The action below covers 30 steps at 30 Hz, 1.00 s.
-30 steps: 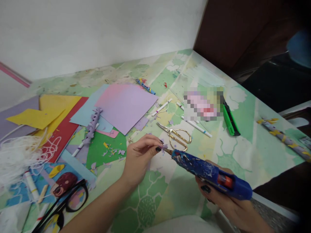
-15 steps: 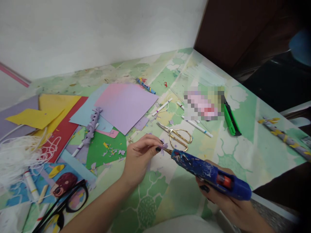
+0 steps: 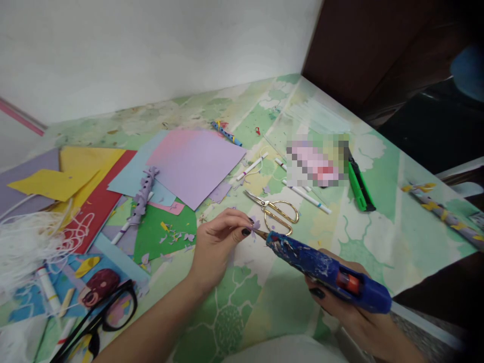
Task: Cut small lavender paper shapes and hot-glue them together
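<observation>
My right hand is closed around a blue hot glue gun spotted with dried glue. Its metal nozzle points left and meets a small purple paper cutout. That cutout is pinched between the thumb and fingertips of my left hand. Whether the nozzle touches the paper or sits just in front of it, I cannot tell. Just beyond the nozzle lie gold-handled scissors on the patterned tablecloth. The glue gun hides most of my right fingers.
Coloured paper sheets, a purple decorated pen and a tangle of white string spread over the left. Eyeglasses lie at the lower left. White markers and a green box cutter are on the right.
Almost nothing differs. Both hands, the glue gun and the purple cutout keep nearly the same place, with the nozzle still at the paper.
</observation>
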{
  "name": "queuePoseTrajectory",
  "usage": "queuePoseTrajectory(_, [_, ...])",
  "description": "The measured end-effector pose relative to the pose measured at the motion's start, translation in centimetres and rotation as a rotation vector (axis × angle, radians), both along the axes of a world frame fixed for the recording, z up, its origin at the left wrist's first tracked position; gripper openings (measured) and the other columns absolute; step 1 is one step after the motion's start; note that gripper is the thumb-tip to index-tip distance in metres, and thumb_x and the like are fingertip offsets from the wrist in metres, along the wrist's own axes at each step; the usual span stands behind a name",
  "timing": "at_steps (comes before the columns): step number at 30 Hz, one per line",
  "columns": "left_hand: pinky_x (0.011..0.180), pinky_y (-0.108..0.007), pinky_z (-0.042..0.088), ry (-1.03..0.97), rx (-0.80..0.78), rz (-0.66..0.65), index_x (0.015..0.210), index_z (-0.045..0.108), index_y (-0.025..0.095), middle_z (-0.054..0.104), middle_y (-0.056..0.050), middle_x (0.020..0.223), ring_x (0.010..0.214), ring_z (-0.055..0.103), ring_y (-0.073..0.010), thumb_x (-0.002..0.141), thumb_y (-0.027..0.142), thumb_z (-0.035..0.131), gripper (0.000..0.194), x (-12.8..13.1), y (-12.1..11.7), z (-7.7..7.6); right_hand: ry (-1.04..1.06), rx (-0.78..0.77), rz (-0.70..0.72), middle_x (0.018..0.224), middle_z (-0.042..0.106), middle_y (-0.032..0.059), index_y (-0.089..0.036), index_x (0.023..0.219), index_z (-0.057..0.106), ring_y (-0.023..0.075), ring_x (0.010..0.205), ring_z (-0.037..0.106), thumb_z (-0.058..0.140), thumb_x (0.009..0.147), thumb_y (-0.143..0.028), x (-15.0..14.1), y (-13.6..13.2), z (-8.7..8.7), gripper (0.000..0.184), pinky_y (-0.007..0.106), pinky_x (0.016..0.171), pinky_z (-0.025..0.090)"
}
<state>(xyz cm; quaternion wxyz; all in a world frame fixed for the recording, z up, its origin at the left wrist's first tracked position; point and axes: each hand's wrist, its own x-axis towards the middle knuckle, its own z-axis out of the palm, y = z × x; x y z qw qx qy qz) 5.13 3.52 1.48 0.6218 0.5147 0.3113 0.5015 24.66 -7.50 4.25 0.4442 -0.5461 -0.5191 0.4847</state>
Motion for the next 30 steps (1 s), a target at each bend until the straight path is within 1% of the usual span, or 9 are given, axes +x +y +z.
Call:
queuePoseTrajectory(3, [0.077, -0.021, 0.047, 0.002, -0.005, 0.001, 0.082, 0.077, 0.024, 0.064, -0.001, 0.085, 0.083, 0.057, -0.0109, 0.081, 0.014, 0.071, 0.011, -0.04, -0.07, 0.04, -0.011, -0.034, -0.005, 0.061, 0.044, -0.0021, -0.019, 0.073, 0.052, 0.0096, 0.053, 0.032, 0.054, 0.087, -0.05, -0.07, -0.02, 0.08, 0.034, 0.026, 0.047, 0.022])
queuePoseTrajectory(6, [0.077, -0.021, 0.047, 0.002, -0.007, -0.001, 0.082, 0.077, 0.024, 0.064, -0.002, 0.085, 0.083, 0.057, -0.0111, 0.081, 0.015, 0.07, 0.011, -0.04, -0.09, 0.04, -0.028, -0.031, 0.005, 0.061, 0.044, -0.0021, -0.019, 0.074, 0.052, 0.0097, 0.052, 0.032, 0.052, 0.087, -0.05, -0.02, 0.05, 0.15, 0.034, 0.026, 0.047, 0.023])
queuePoseTrajectory(13, [0.077, -0.021, 0.047, 0.001, 0.001, 0.002, 0.082, 0.077, 0.024, 0.064, -0.001, 0.085, 0.083, 0.057, -0.011, 0.081, 0.015, 0.071, 0.011, -0.05, 0.06, -0.08, -0.053, 0.037, 0.095, 0.063, 0.047, -0.0032, -0.021, 0.076, 0.053, 0.0095, 0.053, 0.037, 0.053, 0.089, -0.038, 0.58, 0.21, 0.04, 0.021, 0.024, 0.048, 0.028])
queuePoseTrajectory(18, [0.076, -0.022, 0.047, 0.004, -0.007, 0.007, 0.081, 0.077, 0.025, 0.064, -0.002, 0.084, 0.082, 0.057, -0.0116, 0.08, 0.015, 0.071, 0.011, -0.07, -0.01, 0.0, -0.055, 0.018, 0.025, 0.062, 0.048, -0.003, -0.021, 0.075, 0.053, 0.0104, 0.053, 0.037, 0.054, 0.088, -0.041, 0.37, 0.05, -0.07, 0.023, 0.025, 0.049, 0.026])
queuePoseTrajectory(25, [0.077, -0.021, 0.046, 0.003, -0.001, 0.0, 0.083, 0.077, 0.025, 0.064, -0.002, 0.086, 0.084, 0.057, -0.0111, 0.081, 0.017, 0.071, 0.01, -0.09, 0.01, 0.01, -0.063, 0.014, 0.032, 0.061, 0.047, -0.0021, -0.02, 0.073, 0.052, 0.0107, 0.053, 0.037, 0.052, 0.087, -0.045, 0.06, 0.25, 0.3, 0.029, 0.026, 0.048, 0.026])
queuePoseTrajectory(30, [0.077, -0.021, 0.046, -0.002, -0.007, 0.002, 0.083, 0.076, 0.025, 0.064, -0.002, 0.086, 0.084, 0.057, -0.0109, 0.081, 0.016, 0.07, 0.011, -0.11, -0.01, 0.01, -0.076, 0.008, 0.047, 0.061, 0.045, -0.003, -0.021, 0.073, 0.051, 0.0104, 0.052, 0.035, 0.052, 0.087, -0.043, 0.32, 0.3, 0.3, 0.026, 0.025, 0.048, 0.026])
